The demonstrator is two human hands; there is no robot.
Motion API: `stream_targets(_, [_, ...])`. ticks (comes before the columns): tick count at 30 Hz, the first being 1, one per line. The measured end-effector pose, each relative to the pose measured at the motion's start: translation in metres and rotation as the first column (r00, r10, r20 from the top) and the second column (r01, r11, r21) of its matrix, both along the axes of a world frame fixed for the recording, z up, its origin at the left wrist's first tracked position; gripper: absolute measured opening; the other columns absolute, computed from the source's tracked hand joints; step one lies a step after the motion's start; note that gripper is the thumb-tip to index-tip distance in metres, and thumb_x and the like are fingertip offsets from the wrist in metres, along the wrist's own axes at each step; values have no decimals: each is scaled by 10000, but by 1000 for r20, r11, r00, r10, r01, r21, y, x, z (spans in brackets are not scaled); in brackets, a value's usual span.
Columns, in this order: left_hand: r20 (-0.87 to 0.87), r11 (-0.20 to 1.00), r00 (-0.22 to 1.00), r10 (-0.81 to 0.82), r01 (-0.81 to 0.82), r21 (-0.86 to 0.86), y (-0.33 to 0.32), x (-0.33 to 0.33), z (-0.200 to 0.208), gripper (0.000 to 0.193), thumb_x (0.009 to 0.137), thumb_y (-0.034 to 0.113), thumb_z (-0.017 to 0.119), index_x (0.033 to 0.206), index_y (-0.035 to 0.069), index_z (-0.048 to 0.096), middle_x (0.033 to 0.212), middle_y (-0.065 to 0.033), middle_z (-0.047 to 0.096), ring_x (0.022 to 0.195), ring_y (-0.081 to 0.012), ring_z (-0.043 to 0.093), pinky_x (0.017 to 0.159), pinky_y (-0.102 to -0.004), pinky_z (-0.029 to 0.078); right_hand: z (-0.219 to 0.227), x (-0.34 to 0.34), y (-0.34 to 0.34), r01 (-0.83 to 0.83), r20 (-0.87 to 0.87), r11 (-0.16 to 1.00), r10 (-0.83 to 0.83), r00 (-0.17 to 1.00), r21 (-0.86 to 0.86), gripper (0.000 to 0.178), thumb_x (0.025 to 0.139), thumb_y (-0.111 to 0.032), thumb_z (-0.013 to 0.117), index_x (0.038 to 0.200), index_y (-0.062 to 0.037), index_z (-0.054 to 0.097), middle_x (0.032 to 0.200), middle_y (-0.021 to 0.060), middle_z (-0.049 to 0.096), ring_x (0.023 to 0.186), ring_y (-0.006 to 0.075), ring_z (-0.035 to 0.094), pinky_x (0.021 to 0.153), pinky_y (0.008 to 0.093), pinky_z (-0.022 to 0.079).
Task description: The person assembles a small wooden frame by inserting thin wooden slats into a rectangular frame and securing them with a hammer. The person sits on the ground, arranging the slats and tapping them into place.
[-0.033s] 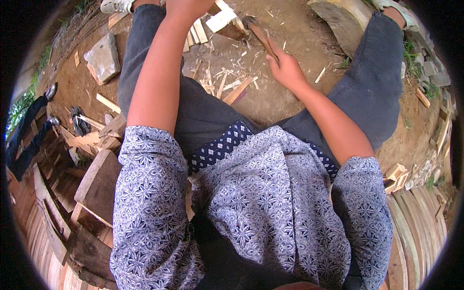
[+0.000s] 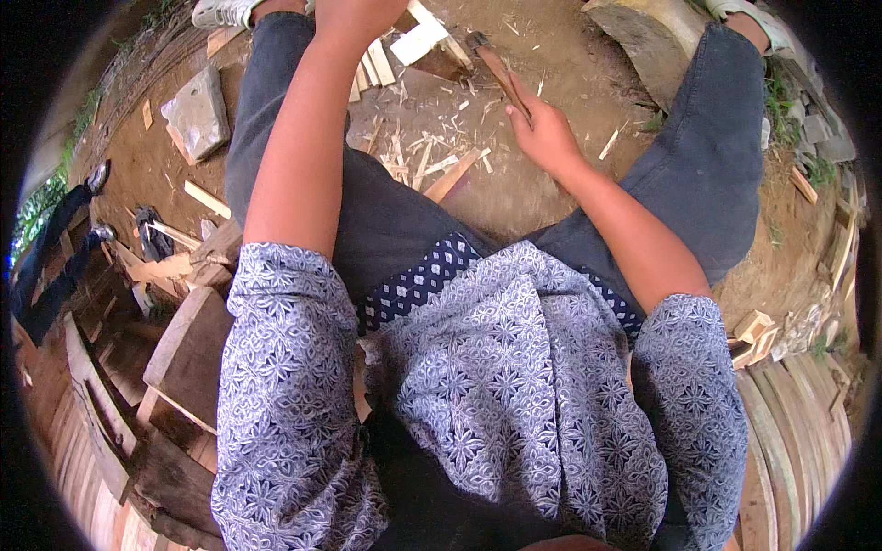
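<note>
My right hand is wrapped round the wooden handle of a short tool. The tool slants up and left, and its small dark head sits by the edge of a wood block; whether the two touch I cannot tell. My left hand is at the top edge, left of a pale piece of wood. Its fingers run out of the picture, so what they hold is hidden. Several pale sticks lie just below it, between my spread legs.
Wood splinters litter the ground ahead of me. A flat grey stone lies left of my leg, a large rock inside my right leg. Timber and boards are piled at the left, near another person's legs.
The tool's head has shifted very slightly in my right hand. My left hand stays at the top edge, and the rest looks the same.
</note>
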State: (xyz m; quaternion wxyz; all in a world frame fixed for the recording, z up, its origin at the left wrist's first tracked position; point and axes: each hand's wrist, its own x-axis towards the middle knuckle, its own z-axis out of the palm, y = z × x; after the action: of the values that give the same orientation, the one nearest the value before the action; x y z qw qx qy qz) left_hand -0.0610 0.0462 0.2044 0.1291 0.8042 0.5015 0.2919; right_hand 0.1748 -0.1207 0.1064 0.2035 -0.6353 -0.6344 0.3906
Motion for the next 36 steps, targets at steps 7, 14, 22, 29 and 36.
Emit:
stream_targets(7, [-20, 1000, 1000, 3, -3, -9, 1, 4, 5, 159, 835, 131, 501, 810, 54, 638, 856, -187, 661, 894, -396, 638, 779, -480, 491, -18, 13, -8, -10, 6, 1000, 10, 1000, 4, 541, 948, -222, 593, 1468, -141, 469, 886, 283, 654, 799, 423, 667, 752, 433, 519])
stream_targets(14, [16, 1000, 1000, 7, -7, -24, -5, -3, 1, 155, 832, 129, 501, 799, 57, 634, 842, -183, 655, 875, -390, 637, 768, -472, 492, 29, -6, 1, 72, -96, 988, -86, 992, -138, 537, 960, -226, 587, 1474, -134, 462, 952, 287, 666, 866, 390, 689, 795, 409, 521])
stream_targets(22, [-4, 1000, 1000, 2, -2, -22, -7, -6, -1, 140, 830, 118, 504, 788, 53, 621, 823, -175, 645, 861, -386, 634, 761, -465, 488, 12, -6, 2, 116, -99, 993, -118, 988, -27, 537, 973, -251, 582, 1485, -149, 454, 1057, 259, 682, 875, 302, 694, 820, 357, 513])
stream_targets(29, [23, 1000, 1000, 2, -2, 4, 0, 0, 3, 136, 832, 112, 505, 788, 54, 621, 818, -174, 645, 843, -384, 636, 748, -461, 491, -9, 2, 3, 122, 20, 991, -121, 992, -59, 539, 966, -233, 588, 1483, -159, 459, 1006, 269, 689, 874, 348, 705, 814, 372, 523])
stream_targets(36, [36, 999, 999, -36, 36, 16, 2, 3, 1, 139, 832, 108, 504, 790, 51, 624, 822, -172, 646, 853, -382, 638, 747, -455, 491, -28, 10, -4, 25, -7, 1000, -25, 1000, 15, 556, 950, -228, 587, 1486, -175, 447, 893, 290, 662, 808, 426, 671, 755, 444, 522])
